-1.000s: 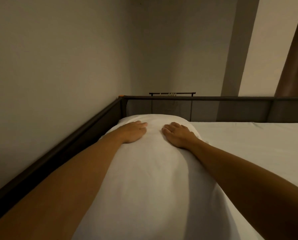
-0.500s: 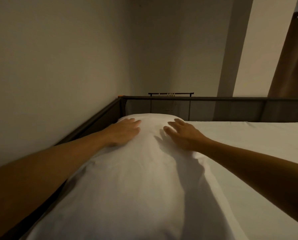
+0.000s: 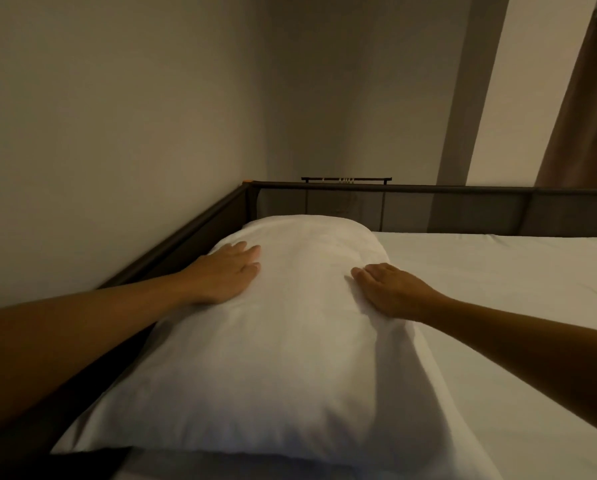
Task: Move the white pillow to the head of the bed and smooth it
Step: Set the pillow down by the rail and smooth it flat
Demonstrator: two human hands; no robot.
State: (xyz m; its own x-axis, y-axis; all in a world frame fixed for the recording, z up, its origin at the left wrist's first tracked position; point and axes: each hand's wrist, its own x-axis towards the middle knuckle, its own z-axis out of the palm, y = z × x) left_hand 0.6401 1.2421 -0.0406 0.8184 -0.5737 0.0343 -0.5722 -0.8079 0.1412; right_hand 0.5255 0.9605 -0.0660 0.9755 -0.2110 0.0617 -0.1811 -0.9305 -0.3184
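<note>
While both palms are pressed flat on the white pillow [image 3: 290, 334], nothing is gripped by either: the left hand [image 3: 226, 273] is laid open on the pillow's left flank, fingers extended and close together, and the right hand [image 3: 390, 291] is spread flat on its right flank, fingers likewise straight. The undersides of both palms are hidden against the fabric, so how deeply the pillow is pressed cannot be judged, though small creases are seen just beside the right hand. Both forearms are cut off by the picture's edges, the left at the left edge, the right at the right edge.

The pillow is seen lying lengthwise on the white sheet [image 3: 515, 289], its far end close to the corner of the dark bed rail [image 3: 428, 188]; whether that end touches the rail cannot be told. The pillow's left edge is laid along the side rail, and its near end is blurred at the bottom of the view. Left of the pillow a plain wall [image 3: 117, 133] is seen. Beyond the rail, a small dark bar [image 3: 345, 179] is only partly visible, its lower part hidden. A brown curtain [image 3: 588, 116], right of the pillow, is cut off at the edge.
</note>
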